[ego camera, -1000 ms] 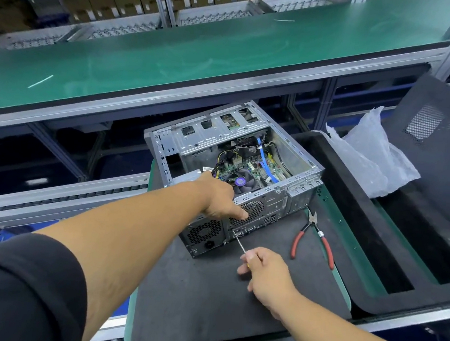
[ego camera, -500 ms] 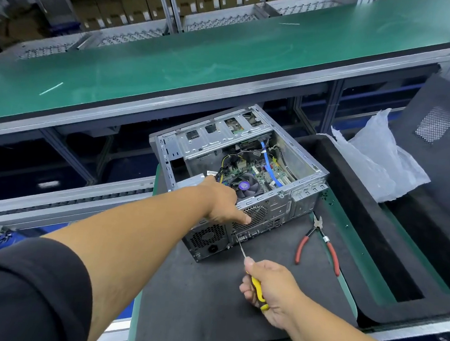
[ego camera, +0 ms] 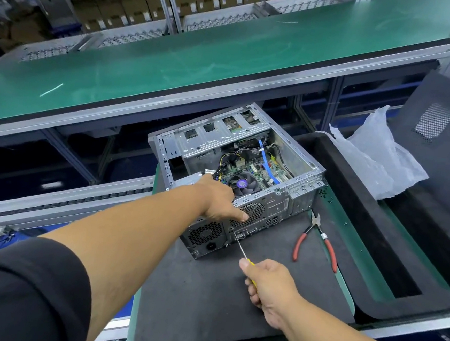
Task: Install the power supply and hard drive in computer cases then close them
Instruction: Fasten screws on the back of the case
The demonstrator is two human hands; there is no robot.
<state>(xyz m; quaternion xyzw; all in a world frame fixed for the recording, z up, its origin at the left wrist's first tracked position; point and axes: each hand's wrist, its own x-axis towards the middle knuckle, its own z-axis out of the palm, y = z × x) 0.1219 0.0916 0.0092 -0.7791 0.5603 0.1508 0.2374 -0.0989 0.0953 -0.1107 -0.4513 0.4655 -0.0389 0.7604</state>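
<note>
Grey steel, the open case (ego camera: pixel 293 173) lies on its side on a dark foam mat (ego camera: pixel 195 297) at the middle of the tabletop, its rear panel turned toward the person. Inside show a fan (ego camera: pixel 241 183) with a purple sticker and a blue cable (ego camera: pixel 266 162). The power supply (ego camera: pixel 205 236) sits in the case's corner at 7 o'clock, its grille facing out.

The left hand (ego camera: pixel 221 199) rests on the top edge of the rear panel, the index finger stretched flat along the vent and the other fingers loosely bent, gripping nothing. The right hand (ego camera: pixel 271 287), at 6 o'clock from the case, is curled tight round the yellow handle of a screwdriver (ego camera: pixel 239 245); its thin shaft slants up to 11 o'clock, and the tip meets the rear panel just beside the power supply.

Red-handled pliers (ego camera: pixel 318 241) lie on the mat at 3 o'clock from the screwdriver, apart from the case. A crumpled clear bag (ego camera: pixel 375 166) sits at 2 o'clock in a black foam tray (ego camera: pixel 350 207).
</note>
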